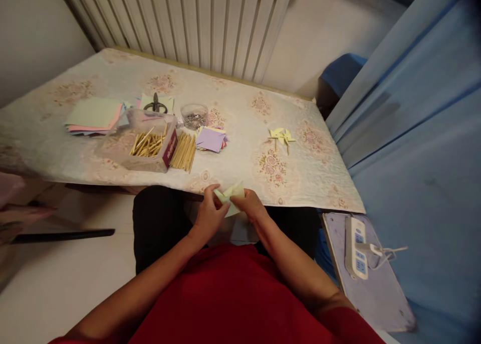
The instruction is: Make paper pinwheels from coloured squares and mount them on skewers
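**Folding a pale green paper at the near edge of the table**

Nearest the camera, the left hand (210,211) and the right hand (250,203) meet over the lap, just in front of the table (311,183); between them sits a small pale green paper (230,196), partly folded, with points sticking up; the fingers of both hands are closed in a pinch on it, the left from below and the left side, the right on the right-hand flap.

To do this fold well, as I judge it, the paper should be kept pinched at both sides so the corners do not slip; each flap should be lined up before the crease is pressed; a thumbnail run along the edge would set it sharp; resting it on the table would give a firmer backing than the air.

Further out on the cloth lie a bundle of wooden sticks (184,152) just beside an open box (150,151) holding more sticks; right of these is a small stack of purple paper squares (211,139); well to the right lies a finished yellow pinwheel (281,136). Beyond stand a clear cup (194,116) of small metal pieces, scissors (155,105) on paper, and a stack of coloured sheets (93,116); a radiator (210,23) rises behind the table.
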`<state>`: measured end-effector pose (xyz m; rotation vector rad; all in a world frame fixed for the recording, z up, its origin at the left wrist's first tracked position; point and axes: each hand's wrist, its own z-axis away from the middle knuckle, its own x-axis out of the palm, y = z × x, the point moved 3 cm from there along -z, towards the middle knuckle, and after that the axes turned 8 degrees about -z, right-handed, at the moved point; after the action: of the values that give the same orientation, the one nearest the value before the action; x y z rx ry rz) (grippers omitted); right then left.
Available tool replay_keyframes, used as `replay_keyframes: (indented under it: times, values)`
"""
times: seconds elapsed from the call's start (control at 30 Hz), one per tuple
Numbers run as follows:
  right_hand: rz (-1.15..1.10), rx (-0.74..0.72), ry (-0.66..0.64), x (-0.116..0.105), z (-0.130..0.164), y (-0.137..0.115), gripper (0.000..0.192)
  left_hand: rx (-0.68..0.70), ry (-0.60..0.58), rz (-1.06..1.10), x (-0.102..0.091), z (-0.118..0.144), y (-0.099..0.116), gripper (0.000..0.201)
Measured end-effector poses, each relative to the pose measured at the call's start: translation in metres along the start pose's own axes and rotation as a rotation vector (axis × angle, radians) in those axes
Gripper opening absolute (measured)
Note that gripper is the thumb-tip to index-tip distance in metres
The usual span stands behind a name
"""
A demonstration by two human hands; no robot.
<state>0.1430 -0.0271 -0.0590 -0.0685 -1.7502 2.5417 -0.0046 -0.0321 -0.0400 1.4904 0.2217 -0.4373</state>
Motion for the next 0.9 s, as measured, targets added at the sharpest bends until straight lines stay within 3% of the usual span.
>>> replay_keyframes:
  times: [0.1,0.2,0.3,0.57,0.77,0.9]
  values:
    - [-0.039,-0.013,0.042,0.003,0.000,0.004,0.024,-0.057,0.012,0.156,0.001,-0.001,-0.003,0.076]
    - [-0.056,-0.037,0.082,0.005,0.001,0.004,0.023,-0.180,-0.055,0.283,0.005,-0.003,-0.008,0.053]
    - [-0.061,-0.055,0.084,0.008,0.003,0.003,0.022,-0.216,-0.098,0.350,0.010,-0.005,-0.010,0.029]
    - [-0.097,-0.075,0.116,0.011,0.005,0.004,0.022,-0.280,-0.058,0.436,0.014,-0.008,-0.013,0.031]
    - [-0.129,-0.063,0.109,0.012,0.005,0.008,0.024,-0.251,-0.086,0.488,0.013,-0.012,-0.015,0.033]
    - [-0.186,-0.020,-0.007,0.007,0.007,0.004,0.029,-0.262,-0.179,0.476,0.006,-0.015,-0.015,0.030]
